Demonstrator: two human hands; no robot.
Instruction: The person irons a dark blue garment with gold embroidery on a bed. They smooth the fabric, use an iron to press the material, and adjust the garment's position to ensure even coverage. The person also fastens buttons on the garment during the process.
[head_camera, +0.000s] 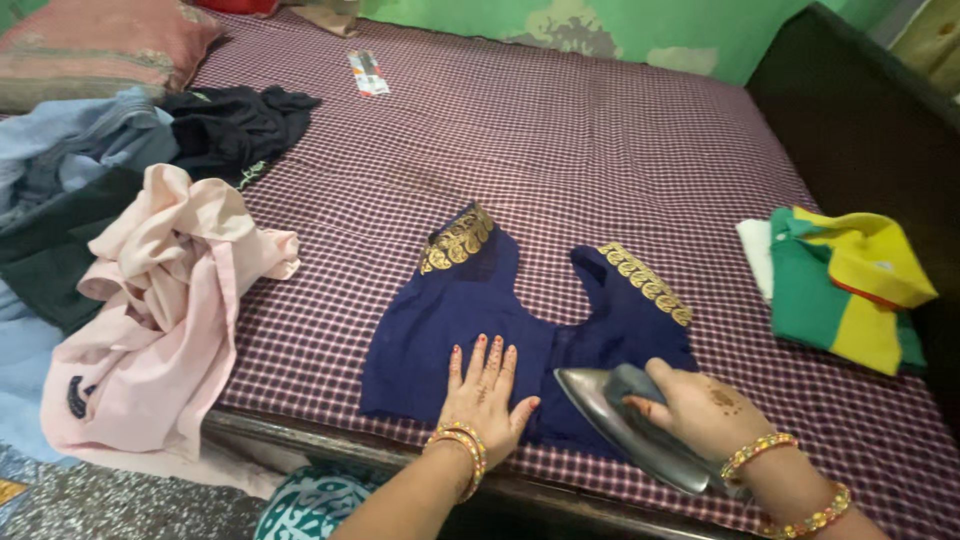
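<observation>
Blouse (480, 320) — left hand (485, 395) flat, right hand (700, 405) on iron (625, 425)

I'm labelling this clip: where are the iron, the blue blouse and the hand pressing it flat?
iron (610, 415): head view, on its shiny metal body.
blue blouse (440, 320): head view, on its left panel.
left hand (483, 395): head view, on the back of the hand.

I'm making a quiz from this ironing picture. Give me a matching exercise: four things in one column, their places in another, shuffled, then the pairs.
Things:
1 iron
2 blue blouse
3 pink cloth
4 green and yellow shirt

Places:
A folded at the bed's right edge
B under the left hand
C in the right hand
D heaped at the bed's left edge

Pairs: 1-C, 2-B, 3-D, 4-A
</observation>
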